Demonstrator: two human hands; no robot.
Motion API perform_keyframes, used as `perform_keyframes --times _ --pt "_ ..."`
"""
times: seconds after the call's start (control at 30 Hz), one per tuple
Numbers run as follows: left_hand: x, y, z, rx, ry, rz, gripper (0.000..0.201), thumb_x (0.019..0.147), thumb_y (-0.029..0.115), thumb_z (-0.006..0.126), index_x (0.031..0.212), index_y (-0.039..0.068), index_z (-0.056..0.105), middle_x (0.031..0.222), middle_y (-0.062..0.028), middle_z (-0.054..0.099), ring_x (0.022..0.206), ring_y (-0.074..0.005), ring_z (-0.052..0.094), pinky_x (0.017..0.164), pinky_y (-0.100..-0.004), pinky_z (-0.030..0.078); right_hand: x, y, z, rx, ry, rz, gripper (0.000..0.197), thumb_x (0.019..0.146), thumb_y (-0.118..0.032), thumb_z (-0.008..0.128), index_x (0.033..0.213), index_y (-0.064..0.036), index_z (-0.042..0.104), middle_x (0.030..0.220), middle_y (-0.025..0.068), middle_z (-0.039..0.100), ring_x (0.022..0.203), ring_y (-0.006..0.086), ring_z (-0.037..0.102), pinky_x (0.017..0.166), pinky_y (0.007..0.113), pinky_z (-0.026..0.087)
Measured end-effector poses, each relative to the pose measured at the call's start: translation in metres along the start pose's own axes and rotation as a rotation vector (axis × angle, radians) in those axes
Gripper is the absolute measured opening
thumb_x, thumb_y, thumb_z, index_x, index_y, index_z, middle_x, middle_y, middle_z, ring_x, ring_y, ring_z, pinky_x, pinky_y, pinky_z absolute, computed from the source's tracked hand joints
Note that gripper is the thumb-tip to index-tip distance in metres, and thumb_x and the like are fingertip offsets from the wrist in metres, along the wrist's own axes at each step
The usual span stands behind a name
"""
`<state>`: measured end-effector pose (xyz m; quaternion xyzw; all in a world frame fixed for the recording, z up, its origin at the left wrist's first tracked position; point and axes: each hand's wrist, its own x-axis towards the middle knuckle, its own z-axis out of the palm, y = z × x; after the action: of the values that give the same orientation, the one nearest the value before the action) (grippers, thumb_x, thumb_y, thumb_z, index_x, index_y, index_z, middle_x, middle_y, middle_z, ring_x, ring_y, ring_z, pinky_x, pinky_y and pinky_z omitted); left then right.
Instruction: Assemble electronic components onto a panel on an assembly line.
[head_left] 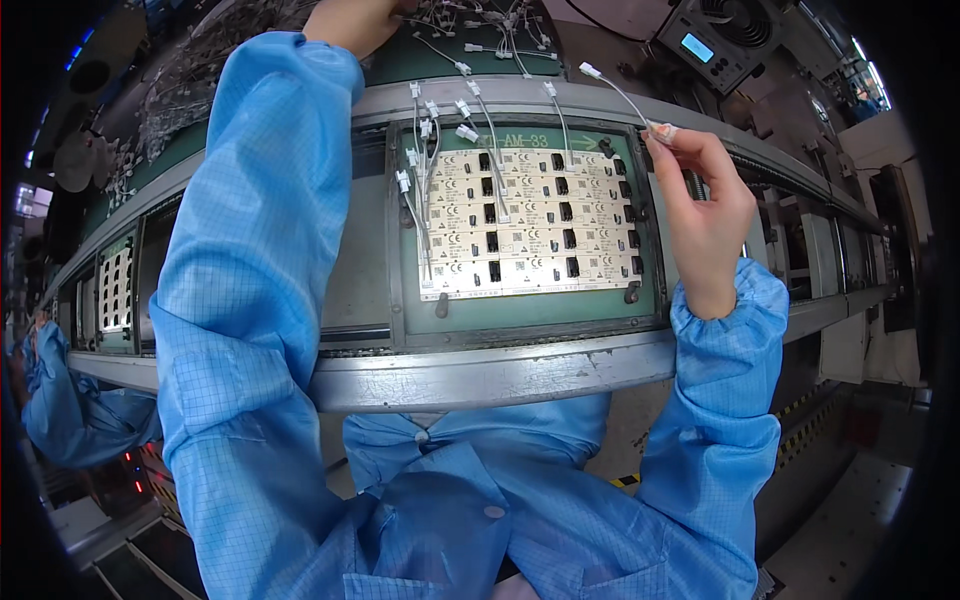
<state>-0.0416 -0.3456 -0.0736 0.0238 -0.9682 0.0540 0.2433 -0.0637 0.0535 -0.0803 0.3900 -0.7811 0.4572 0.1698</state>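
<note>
My right hand [708,190] is closed in a pinch at the right edge of the green fixture plate [520,318]. Between thumb and fingers it holds a short white cable [625,95], whose free white connector points up and left. On the plate lies a panel of white circuit boards [530,240] with black components in columns. Several white connector cables [563,125] run from the boards over the far rail. At the top edge, my left hand [352,22] reaches beside a pile of loose cables [510,25]; its fingers are mostly out of the picture.
A metal conveyor rail [500,380] crosses in front of me; another rail [590,97] runs behind the plate. A device with a lit screen [698,47] stands at far right. On the left, another board panel [115,290] sits on the line near a co-worker's blue sleeve [85,410].
</note>
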Motion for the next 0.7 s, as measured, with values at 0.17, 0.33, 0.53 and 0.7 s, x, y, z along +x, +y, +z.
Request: perform_keyframes --times 0.17,0.33,0.53,0.7 --pt "-0.009 -0.001 0.031 -0.232 0.132 0.209 0.019 0.085 0.021 0.064 0.097 0.016 0.077 0.096 -0.0098 0.073 0.093 -0.0328 0.071 0.08 -0.0459 0.057 -0.003 -0.004 0.009 -0.137 -0.046 -0.188 0.012 0.091 0.0 0.074 0.103 0.0037 0.071 0.098 0.0111 0.075 0.089 0.0164 0.072 0.08 0.028 0.055" --pt "-0.003 0.025 0.006 0.006 -0.12 -0.038 0.019 0.087 0.024 0.064 0.098 0.014 0.076 0.101 -0.0118 0.075 0.095 -0.0356 0.071 0.082 -0.049 0.055 -0.004 0.004 0.012 -0.104 -0.358 -0.176 0.013 0.086 -0.001 0.076 0.098 0.0009 0.071 0.091 0.0102 0.07 0.085 0.0228 0.066 0.074 0.032 0.053" --pt "-0.005 0.025 0.021 -0.13 -0.114 -0.045 0.022 0.086 0.025 0.069 0.103 0.013 0.077 0.105 -0.013 0.075 0.102 -0.0344 0.07 0.091 -0.047 0.053 -0.004 0.008 0.02 -0.179 -0.422 -0.196 0.011 0.084 -0.003 0.077 0.09 0.0004 0.069 0.085 0.0081 0.066 0.081 0.0227 0.06 0.073 0.034 0.048" --pt "-0.007 0.019 0.034 -0.069 -0.067 -0.038 0.02 0.087 0.028 0.07 0.099 0.013 0.075 0.102 -0.014 0.075 0.101 -0.0341 0.07 0.094 -0.0464 0.051 -0.003 0.007 0.023 -0.203 -0.442 -0.248 0.012 0.083 -0.006 0.078 0.09 -0.0017 0.068 0.083 0.0063 0.065 0.079 0.0225 0.059 0.077 0.035 0.043"
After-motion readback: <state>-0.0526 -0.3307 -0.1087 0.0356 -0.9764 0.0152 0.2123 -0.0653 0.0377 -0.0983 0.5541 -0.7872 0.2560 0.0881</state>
